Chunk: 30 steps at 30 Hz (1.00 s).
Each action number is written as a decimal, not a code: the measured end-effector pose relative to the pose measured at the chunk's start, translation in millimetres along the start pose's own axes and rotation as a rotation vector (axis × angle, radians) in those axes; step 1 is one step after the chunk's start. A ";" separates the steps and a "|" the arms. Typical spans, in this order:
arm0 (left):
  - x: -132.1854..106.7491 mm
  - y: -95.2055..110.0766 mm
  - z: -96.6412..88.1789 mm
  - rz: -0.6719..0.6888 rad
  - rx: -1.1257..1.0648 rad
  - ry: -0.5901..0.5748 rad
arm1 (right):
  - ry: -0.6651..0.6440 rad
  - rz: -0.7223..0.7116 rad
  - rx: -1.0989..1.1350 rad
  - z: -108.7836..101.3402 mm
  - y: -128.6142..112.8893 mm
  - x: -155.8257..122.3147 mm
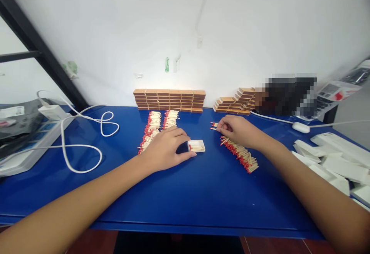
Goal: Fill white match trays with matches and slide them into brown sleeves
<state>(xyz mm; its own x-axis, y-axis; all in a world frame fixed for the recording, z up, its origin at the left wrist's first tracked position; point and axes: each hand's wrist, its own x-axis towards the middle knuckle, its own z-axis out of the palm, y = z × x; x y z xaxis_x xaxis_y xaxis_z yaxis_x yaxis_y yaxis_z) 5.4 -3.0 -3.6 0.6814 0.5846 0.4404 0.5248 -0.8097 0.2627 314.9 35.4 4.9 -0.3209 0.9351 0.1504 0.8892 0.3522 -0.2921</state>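
My left hand [164,148] rests on the blue tabletop, thumb and fingers closed around the sides of a small white matchbox tray [203,145]. Some matches [196,148] lie inside that tray. To the right, my right hand [238,130] pinches a few red-tipped matches [213,125], their heads pointing left. Just below it runs a slanted row of loose matches [239,153] with red heads. Two more rows of matches stretch back beyond my left hand, one longer [150,128] and one partly covered by the hand [171,118].
Brown-sided matchboxes stand stacked against the wall, in a long block [170,100] and a stepped stack [237,101]. White trays [338,165] pile up at the right. A white cable [101,125] loops near a power strip [37,146] at left. A pixelated patch hides the back right.
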 end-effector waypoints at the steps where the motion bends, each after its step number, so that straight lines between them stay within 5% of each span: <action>1: 0.1 -0.1 0.3 -0.001 0.000 -0.001 | -0.003 -0.009 -0.005 0.4 0.5 -0.2; 6: -0.1 -1.4 1.4 -0.006 0.003 0.003 | -0.002 -0.063 0.053 -2.7 -6.4 -4.1; 16: 0.9 -0.9 0.0 -0.028 -0.024 0.003 | -0.045 -0.292 0.188 1.9 -64.2 -23.5; 30: 0.8 -0.8 -0.1 0.010 -0.037 0.016 | -0.010 -0.286 0.340 22.0 -75.1 -24.7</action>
<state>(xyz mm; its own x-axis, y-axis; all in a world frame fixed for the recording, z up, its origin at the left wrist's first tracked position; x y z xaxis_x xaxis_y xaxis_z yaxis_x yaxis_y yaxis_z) 5.4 -2.0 -3.3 0.6783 0.5757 0.4565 0.4986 -0.8171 0.2895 248.9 -13.3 2.4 -0.5430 0.7980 0.2615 0.6069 0.5882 -0.5345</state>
